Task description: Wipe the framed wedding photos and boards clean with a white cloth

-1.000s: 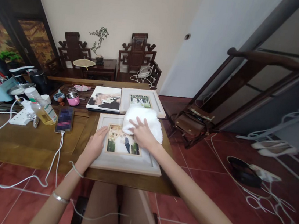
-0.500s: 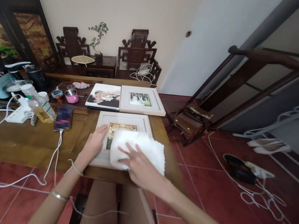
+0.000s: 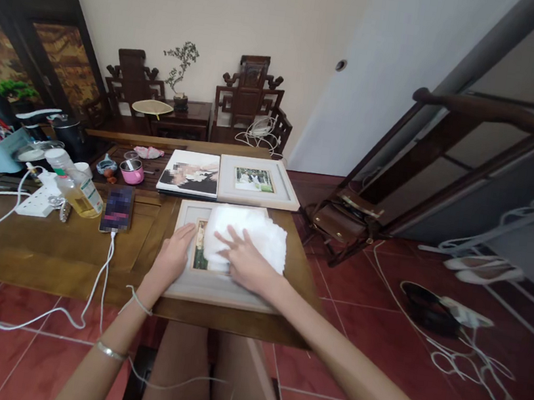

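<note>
A light wooden picture frame [image 3: 224,293] lies flat near the right end of the table, its photo [image 3: 198,256] partly covered. Over the photo is a folded white cloth [image 3: 269,237], which also hides much of the frame's upper right. My right hand [image 3: 243,259] presses on the cloth from above, fingers spread and not wrapped round it. At the frame's left edge my left hand [image 3: 174,252] rests with its fingers stretched out, steadying nothing that I can see lifted.
Behind lie another framed picture [image 3: 275,194] and a photo album [image 3: 189,172]. Leftward on the table [image 3: 65,258] are a phone [image 3: 117,209] on a white cable, a bottle [image 3: 86,194], a power strip [image 3: 39,198] and a pink cup [image 3: 132,171]. A chair with a brown bag [image 3: 340,223] stands at the right.
My right hand and the cloth have moved up the frame, away from me, baring its lower right part. My left hand stays at the left edge. The view has shifted slightly.
</note>
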Available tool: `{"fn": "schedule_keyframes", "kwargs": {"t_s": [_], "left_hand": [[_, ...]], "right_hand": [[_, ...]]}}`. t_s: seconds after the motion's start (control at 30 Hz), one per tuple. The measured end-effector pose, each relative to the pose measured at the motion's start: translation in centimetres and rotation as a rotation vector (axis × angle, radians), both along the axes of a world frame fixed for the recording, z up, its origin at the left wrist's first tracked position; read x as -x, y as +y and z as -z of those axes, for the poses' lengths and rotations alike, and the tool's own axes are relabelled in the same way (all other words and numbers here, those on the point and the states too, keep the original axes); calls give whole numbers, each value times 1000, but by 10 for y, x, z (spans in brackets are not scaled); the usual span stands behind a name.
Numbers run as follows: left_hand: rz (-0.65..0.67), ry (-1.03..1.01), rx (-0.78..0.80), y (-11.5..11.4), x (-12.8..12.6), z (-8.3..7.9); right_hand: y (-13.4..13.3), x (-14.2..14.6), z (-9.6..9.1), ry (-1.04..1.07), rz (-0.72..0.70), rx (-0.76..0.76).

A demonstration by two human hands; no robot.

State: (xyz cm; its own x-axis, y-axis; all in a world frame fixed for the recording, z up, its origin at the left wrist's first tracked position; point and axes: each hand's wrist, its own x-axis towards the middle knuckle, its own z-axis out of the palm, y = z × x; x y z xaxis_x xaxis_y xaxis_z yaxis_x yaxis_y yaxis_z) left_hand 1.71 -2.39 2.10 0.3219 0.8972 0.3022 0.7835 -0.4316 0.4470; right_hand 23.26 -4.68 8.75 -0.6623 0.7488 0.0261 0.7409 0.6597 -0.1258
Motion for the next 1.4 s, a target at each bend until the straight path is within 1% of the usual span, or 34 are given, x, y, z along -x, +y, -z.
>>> {"fn": "schedule_keyframes", "kwargs": {"t_s": [0.07, 0.13, 0.2, 0.23, 0.27, 0.33, 0.4, 0.47, 0.53, 0.6, 0.63, 0.7, 0.77, 0.83, 0.9, 1.0, 1.07, 1.13, 1.2, 1.27, 1.33, 1.4], "left_hand": [[-2, 2, 7, 0, -1, -1], [-6, 4, 10, 0, -2, -2], [-11, 7, 13, -1, -2, -3], [-12, 8, 15, -1, -3, -5], [-13, 9, 19, -2, -3, -6], [-6, 5, 26, -4, -4, -10], [1, -15, 27, -7, -4, -15], [10, -51, 17, -10, -4, -18], [27, -94, -5, -11, -3, -19], [48, -136, -34, -11, -1, -18], [54, -157, -53, -10, -1, -16], [55, -199, -84, -8, 1, -13], [49, -233, -100, -7, 3, -8], [38, -251, -101, -6, 4, -5], [13, -256, -98, -5, 4, -3], [-22, -228, -94, -5, 2, -4], [-24, -179, -92, -5, 1, -6], [-14, -120, -83, -5, 0, -8], [-3, -66, -61, -6, 0, -9], [10, -19, -24, -6, 0, -10], [24, 14, 21, -6, 0, -10], [33, 34, 51, -5, -1, -10]], "right_hand": [[-30, -4, -9, -3, -61, 84], [-53, -9, -19, 16, -115, 191], [-66, -11, -25, 47, -153, 267], [-67, -11, -25, 61, -152, 273], [-65, -11, -23, 72, -138, 259], [-50, -8, -13, 67, -71, 180], [-25, -2, 0, 34, 16, 75], [5, 6, 9, 5, 81, -21], [32, 17, 12, -5, 113, -79], [52, 30, 10, -22, 113, -97], [56, 37, 9, -33, 107, -91], [56, 50, 8, -43, 76, -83], [43, 57, 9, -53, 23, -66], [23, 58, 8, -69, -44, -21], [0, 51, 4, -69, -101, 40], [-31, 32, -11, -56, -179, 119], [-46, 16, -21, -67, -177, 166], [-52, -1, -26, -67, -109, 195], [-51, -19, -26, -56, -4, 200], [-41, -36, -21, -56, 114, 167], [-26, -47, -16, -44, 219, 86], [-6, -50, -13, -9, 281, -7]]}}
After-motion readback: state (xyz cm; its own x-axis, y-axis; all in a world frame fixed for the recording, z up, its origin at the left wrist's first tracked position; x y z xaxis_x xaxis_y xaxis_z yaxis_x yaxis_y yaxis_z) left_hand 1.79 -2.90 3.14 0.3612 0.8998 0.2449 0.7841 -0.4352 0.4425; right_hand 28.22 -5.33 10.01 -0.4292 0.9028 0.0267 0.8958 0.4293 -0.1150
